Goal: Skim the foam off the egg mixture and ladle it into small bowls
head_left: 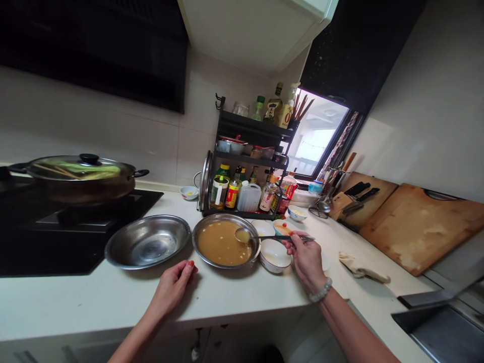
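My right hand (pixel 305 258) is closed around the dark handle of a long spoon (pixel 266 237). The spoon's bowl holds some brownish liquid and is over the right part of a round metal basin (pixel 257 248). Cloudy brown liquid (pixel 219 242) with a few pale bits fills much of this basin. My left hand (pixel 174 285) is near the counter in front of the basins, fingers curled in and nothing visible in them. To the left is a second, wider metal basin (pixel 151 249) without liquid. A white bowl (pixel 275 256) sits between the filled basin and my right hand.
A lidded pan (pixel 86 181) stands on the black stove (pixel 56 247) at left. Behind the basins is a black rack (pixel 251 157) of bottles. At right are cutting boards (pixel 423 222), a knife block (pixel 342 204), a cloth (pixel 363 268) and a sink (pixel 446 333).
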Action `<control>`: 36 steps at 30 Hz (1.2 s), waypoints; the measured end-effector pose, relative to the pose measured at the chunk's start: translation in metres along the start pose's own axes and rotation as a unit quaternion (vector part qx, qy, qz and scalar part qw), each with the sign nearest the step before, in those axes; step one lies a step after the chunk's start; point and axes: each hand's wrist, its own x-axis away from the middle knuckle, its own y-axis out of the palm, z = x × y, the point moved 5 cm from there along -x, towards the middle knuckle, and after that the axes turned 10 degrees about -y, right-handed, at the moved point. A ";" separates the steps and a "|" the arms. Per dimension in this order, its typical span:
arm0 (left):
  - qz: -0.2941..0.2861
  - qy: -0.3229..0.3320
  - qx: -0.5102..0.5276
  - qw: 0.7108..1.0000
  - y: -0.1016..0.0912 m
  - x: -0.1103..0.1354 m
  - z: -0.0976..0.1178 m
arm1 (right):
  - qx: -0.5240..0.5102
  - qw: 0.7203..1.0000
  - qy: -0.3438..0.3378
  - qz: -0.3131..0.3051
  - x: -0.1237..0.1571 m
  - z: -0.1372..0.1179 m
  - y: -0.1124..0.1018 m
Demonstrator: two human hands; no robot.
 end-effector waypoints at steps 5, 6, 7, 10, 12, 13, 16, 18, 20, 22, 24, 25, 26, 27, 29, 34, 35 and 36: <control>0.000 -0.005 0.012 1.000 0.000 -0.001 -0.002 | 0.000 1.000 0.013 -0.003 -0.001 0.000 -0.003; 0.001 -0.005 0.014 1.000 0.000 -0.002 -0.003 | -0.001 1.000 0.014 -0.002 -0.002 0.000 -0.003; 0.002 -0.005 0.013 1.000 0.000 -0.002 -0.003 | -0.002 1.000 0.016 -0.001 -0.002 0.001 -0.004; 0.004 -0.003 0.006 1.000 -0.001 -0.001 -0.002 | -0.009 1.000 0.027 0.005 -0.004 0.001 -0.007; 0.006 -0.002 0.000 1.000 -0.001 0.000 0.000 | -0.009 1.000 0.029 0.005 -0.005 -0.001 -0.008; 0.007 -0.002 -0.003 1.000 -0.001 0.001 0.001 | -0.005 1.000 0.028 0.004 -0.006 -0.002 -0.009; 0.009 -0.006 -0.003 1.000 -0.001 0.003 0.006 | 0.004 1.000 0.019 0.012 -0.011 -0.006 -0.013; 0.009 -0.010 0.003 1.000 -0.001 0.003 0.008 | 0.000 1.000 0.011 0.029 -0.017 -0.008 -0.019; 0.008 -0.013 0.006 1.000 -0.001 0.003 0.008 | -0.004 0.999 -0.001 0.049 -0.025 -0.010 -0.027; 0.007 -0.014 0.005 1.000 0.000 0.002 0.007 | -0.002 0.997 -0.019 0.072 -0.035 -0.012 -0.038; 0.007 -0.012 0.008 1.000 -0.001 0.001 0.006 | 0.005 0.994 -0.045 0.099 -0.046 -0.016 -0.052; 0.008 -0.011 0.008 1.000 -0.001 0.001 0.005 | 0.010 0.992 -0.057 0.113 -0.052 -0.017 -0.059; 0.008 -0.010 0.006 1.000 -0.001 0.000 0.004 | 0.015 0.990 -0.068 0.126 -0.057 -0.019 -0.067; 0.010 -0.010 0.002 1.000 -0.001 0.000 0.003 | 0.021 0.987 -0.079 0.138 -0.063 -0.020 -0.074; 0.009 -0.010 -0.007 1.000 -0.002 0.000 0.002 | 0.042 0.980 -0.101 0.166 -0.071 -0.022 -0.089; 0.005 -0.016 0.000 1.000 -0.001 0.001 0.002 | 0.146 0.962 -0.157 0.167 -0.077 -0.023 -0.111; 0.006 -0.016 0.000 1.000 -0.001 0.002 0.002 | 0.171 0.960 -0.165 0.147 -0.075 -0.022 -0.111; 0.006 -0.015 0.000 1.000 -0.001 0.002 0.002 | 0.193 0.958 -0.173 0.125 -0.073 -0.022 -0.111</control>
